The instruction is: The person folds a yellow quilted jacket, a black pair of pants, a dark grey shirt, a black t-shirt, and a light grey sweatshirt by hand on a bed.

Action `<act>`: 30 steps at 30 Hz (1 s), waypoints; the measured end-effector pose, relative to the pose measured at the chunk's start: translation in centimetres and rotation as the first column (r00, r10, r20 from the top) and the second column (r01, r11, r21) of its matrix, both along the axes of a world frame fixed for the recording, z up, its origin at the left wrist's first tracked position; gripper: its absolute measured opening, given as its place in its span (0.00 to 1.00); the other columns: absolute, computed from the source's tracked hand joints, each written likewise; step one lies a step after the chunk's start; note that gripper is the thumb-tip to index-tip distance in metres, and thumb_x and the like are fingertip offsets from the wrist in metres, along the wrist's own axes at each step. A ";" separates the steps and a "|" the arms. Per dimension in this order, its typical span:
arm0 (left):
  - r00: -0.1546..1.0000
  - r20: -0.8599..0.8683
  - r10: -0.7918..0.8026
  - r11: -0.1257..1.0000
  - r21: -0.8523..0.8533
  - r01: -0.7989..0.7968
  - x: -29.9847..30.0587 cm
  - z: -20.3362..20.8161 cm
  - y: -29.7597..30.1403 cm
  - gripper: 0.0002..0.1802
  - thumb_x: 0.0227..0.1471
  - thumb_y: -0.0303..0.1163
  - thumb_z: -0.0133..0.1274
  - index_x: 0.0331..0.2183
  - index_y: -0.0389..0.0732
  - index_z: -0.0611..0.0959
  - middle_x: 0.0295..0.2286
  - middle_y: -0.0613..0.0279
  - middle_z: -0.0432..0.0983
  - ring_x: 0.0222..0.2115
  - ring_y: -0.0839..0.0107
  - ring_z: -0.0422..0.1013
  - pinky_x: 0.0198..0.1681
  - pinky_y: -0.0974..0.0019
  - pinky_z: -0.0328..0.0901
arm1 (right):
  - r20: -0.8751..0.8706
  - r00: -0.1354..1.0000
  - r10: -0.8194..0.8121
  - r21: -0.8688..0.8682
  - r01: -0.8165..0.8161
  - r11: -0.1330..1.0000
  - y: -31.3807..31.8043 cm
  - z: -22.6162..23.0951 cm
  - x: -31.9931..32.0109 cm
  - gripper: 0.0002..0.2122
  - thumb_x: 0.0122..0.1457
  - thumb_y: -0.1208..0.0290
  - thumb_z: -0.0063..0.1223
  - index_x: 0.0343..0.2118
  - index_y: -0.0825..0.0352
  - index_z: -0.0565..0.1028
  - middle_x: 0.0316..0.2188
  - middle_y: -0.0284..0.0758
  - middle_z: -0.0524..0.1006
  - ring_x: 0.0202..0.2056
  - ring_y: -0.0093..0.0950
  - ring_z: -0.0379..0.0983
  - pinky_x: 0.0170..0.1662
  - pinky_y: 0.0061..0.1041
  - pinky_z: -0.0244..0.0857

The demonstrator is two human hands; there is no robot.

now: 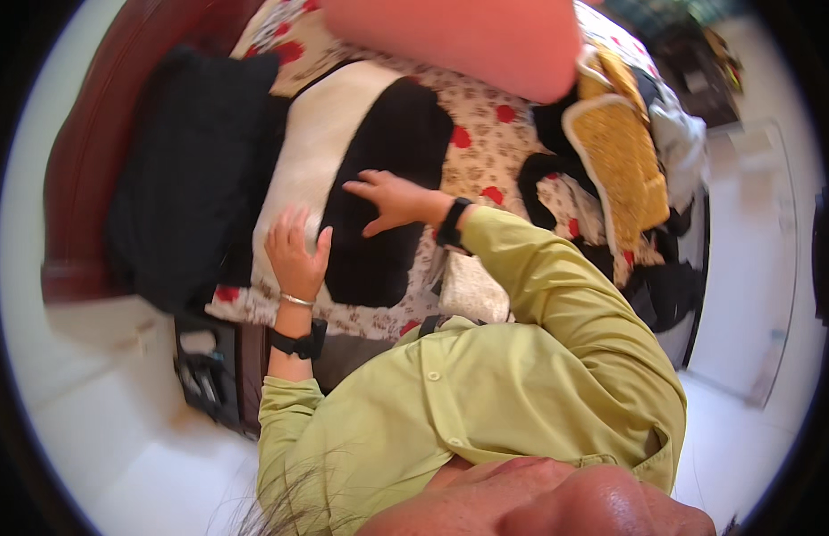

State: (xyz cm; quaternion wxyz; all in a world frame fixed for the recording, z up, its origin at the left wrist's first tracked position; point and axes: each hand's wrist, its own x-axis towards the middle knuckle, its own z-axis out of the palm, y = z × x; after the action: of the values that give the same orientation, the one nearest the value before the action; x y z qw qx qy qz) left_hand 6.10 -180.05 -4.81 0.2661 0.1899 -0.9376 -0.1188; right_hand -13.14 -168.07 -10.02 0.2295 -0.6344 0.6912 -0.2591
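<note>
On the bed lies a black and white folded knit garment [387, 134], its white part [311, 134] to the left and its black part to the right. My left hand [295, 252] rests at the near edge of the white part, fingers stretched out, thumb apart, with nothing in it. Over the black part my right hand [392, 201] is spread, its fingers pointing left. Both look flat on or just above the cloth; I cannot tell how firmly they touch. A bracelet and a black band circle my left wrist, another black band my right.
A dark garment pile [195, 170] lies at the bed's left, beside the red-brown wooden bed end [97, 161]. A large pink bundle [459, 40] sits at the far side. To the right are a mustard garment with pale trim [611, 161] and black clothes. The floral sheet [486, 147] shows between.
</note>
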 end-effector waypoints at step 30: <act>0.825 0.417 0.381 0.924 -0.199 -0.326 -3.0 -9.6 0.2 0.37 0.47 0.54 0.41 0.50 0.35 0.60 0.50 0.45 0.54 0.51 0.54 0.52 0.53 0.58 0.48 | 0.033 -0.593 -0.805 0.055 0.805 -0.591 55.4 -12.7 -12.5 0.38 0.30 0.59 0.65 0.46 0.73 0.61 0.41 0.46 0.68 0.43 0.38 0.65 0.45 0.30 0.58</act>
State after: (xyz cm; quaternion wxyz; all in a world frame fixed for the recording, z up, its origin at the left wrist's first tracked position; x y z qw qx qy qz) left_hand 3.09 -179.89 -14.36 0.0712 0.3664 -0.9270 0.0358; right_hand -25.59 -112.63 -22.74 -0.1070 0.3379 0.8698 -0.3434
